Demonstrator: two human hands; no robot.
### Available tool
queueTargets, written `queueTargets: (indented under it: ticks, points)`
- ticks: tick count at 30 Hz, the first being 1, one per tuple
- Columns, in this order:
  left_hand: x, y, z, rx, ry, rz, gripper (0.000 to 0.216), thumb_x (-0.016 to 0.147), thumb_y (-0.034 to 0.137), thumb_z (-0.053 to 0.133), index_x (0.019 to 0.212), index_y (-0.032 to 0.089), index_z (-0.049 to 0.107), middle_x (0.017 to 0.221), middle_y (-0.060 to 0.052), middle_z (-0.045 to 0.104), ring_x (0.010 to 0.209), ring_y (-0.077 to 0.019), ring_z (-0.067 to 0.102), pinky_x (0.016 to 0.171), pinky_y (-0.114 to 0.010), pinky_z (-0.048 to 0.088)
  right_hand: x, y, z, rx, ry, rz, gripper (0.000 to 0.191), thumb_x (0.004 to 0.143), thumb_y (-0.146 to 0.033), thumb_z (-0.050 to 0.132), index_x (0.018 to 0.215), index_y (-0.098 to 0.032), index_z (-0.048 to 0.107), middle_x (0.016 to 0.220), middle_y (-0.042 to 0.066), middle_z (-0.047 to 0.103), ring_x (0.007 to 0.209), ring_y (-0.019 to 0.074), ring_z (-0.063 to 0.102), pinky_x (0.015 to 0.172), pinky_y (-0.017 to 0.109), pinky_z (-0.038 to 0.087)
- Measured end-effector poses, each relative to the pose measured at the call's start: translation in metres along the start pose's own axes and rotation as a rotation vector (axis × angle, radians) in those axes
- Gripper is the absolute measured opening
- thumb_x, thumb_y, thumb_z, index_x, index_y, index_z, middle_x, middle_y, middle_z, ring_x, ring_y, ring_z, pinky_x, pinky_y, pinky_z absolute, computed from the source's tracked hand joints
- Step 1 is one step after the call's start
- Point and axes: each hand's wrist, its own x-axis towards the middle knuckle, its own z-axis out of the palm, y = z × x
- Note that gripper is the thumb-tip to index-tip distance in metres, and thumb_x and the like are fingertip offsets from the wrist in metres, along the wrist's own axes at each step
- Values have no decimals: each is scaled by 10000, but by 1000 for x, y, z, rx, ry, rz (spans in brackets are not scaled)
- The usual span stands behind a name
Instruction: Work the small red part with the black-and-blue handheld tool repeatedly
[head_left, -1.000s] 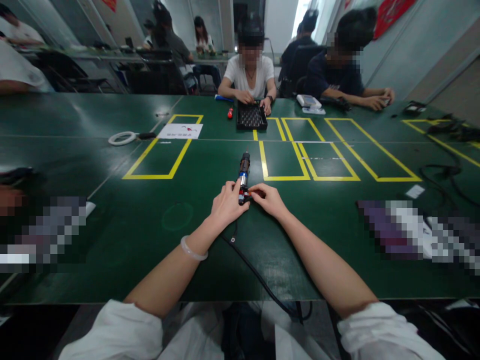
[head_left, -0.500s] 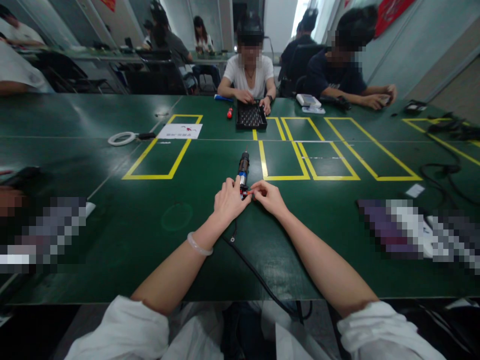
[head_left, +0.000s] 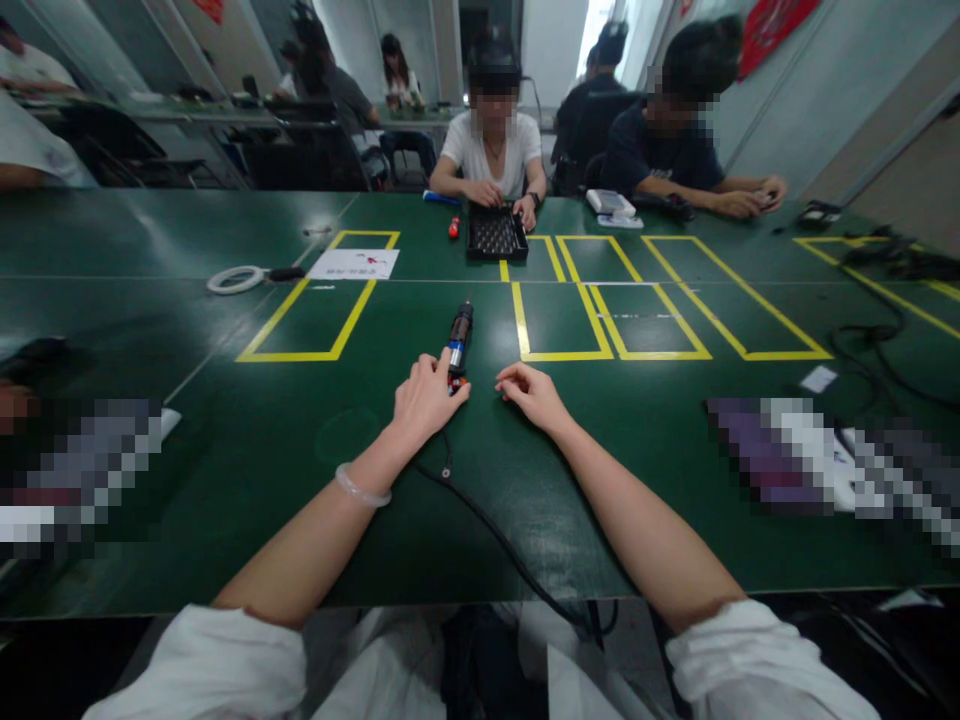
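A slim black and blue power tool (head_left: pixel 459 338) with a red part at its near end lies on the green table (head_left: pixel 300 440), tip pointing away from me. My left hand (head_left: pixel 422 400), a pale bangle on its wrist, is closed on the tool's near end. A black cable (head_left: pixel 495 530) runs from there back to the near table edge. My right hand (head_left: pixel 529 392) rests on the table a short way right of the tool, not touching it. Its thumb and fingertips are pinched together, and I cannot make out whether anything is in them.
Yellow tape rectangles (head_left: pixel 570 320) mark the table beyond my hands. A black tray (head_left: pixel 495 236) sits before a person seated opposite, with a small red item (head_left: pixel 453 228) beside it. A white ring (head_left: pixel 234 280) and a paper sheet (head_left: pixel 352 263) lie far left; cables (head_left: pixel 881 340) lie right.
My right hand has let go of the tool's red end and drawn away to the right. My left hand and the tool have shifted slightly left.
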Motion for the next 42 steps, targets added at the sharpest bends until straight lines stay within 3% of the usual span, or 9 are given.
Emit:
queueTargets:
  ticks: [5, 13, 19, 23, 26, 29, 32, 36, 42]
  points:
    - [-19, -47, -9, 45, -43, -60, 700, 892, 594, 345, 1482, 222, 290, 1240, -162, 486, 1078, -309, 521, 782, -383, 488, 0, -1, 1, -23, -22, 1, 149, 801, -231, 538, 916, -170, 611, 808, 24, 682, 669, 114, 604, 670, 254, 480]
    - [-69, -142, -29, 221, -93, -202, 782, 893, 640, 243, 1486, 132, 285, 1276, -218, 483, 1087, -359, 524, 859, -424, 450, -2, -4, 1, -93, -36, -22, 150, 815, -230, 535, 916, -171, 628, 802, 17, 690, 686, 121, 609, 673, 252, 466]
    - [-102, -205, -42, 364, -157, -361, 790, 878, 680, 139, 1461, 167, 284, 1307, -213, 479, 1067, -366, 542, 780, -380, 446, -1, -4, 1, -157, -57, -37, 149, 827, -224, 536, 923, -171, 637, 809, 21, 701, 694, 131, 615, 673, 256, 458]
    - [-119, -234, -50, 436, -168, -400, 777, 884, 668, 85, 1407, 155, 346, 1192, -203, 558, 1018, -339, 561, 765, -353, 428, -3, -10, 2, -185, -64, -35, 143, 833, -214, 533, 921, -173, 638, 806, 18, 703, 677, 125, 608, 663, 250, 452]
    - [-128, -241, -53, 506, -138, -412, 758, 891, 653, 69, 1386, 171, 379, 1186, -196, 577, 988, -345, 569, 754, -357, 418, -3, -13, 2, -201, -71, -29, 135, 832, -206, 536, 915, -172, 638, 806, 21, 705, 686, 130, 615, 669, 252, 455]
    - [-134, -235, -51, 541, 7, -371, 721, 897, 646, 134, 1343, 166, 435, 1199, -182, 573, 979, -333, 565, 742, -342, 414, -3, -14, 2, -207, -74, -31, 134, 833, -201, 537, 916, -173, 638, 809, 22, 707, 695, 133, 621, 676, 253, 457]
    - [-137, -223, -49, 522, 108, -349, 662, 916, 606, 167, 1200, 138, 538, 1066, -160, 596, 945, -294, 567, 669, -303, 400, -2, -12, 2, -220, -71, -30, 136, 834, -200, 539, 919, -174, 641, 806, 19, 709, 680, 129, 612, 668, 249, 451]
    - [-138, -210, -51, 522, 112, -351, 597, 931, 563, 163, 1059, 164, 588, 1039, -124, 603, 859, -258, 577, 576, -279, 355, -2, -12, 2, -230, -70, -26, 139, 838, -203, 539, 923, -174, 646, 806, 16, 708, 687, 126, 613, 672, 243, 448]
    - [-138, -198, -61, 549, 43, -455, 635, 936, 509, 87, 1112, 153, 583, 1044, -143, 645, 777, -281, 590, 548, -306, 329, -2, -13, 2, -246, -75, -31, 140, 843, -206, 535, 919, -169, 647, 805, 15, 707, 680, 122, 601, 668, 239, 438]
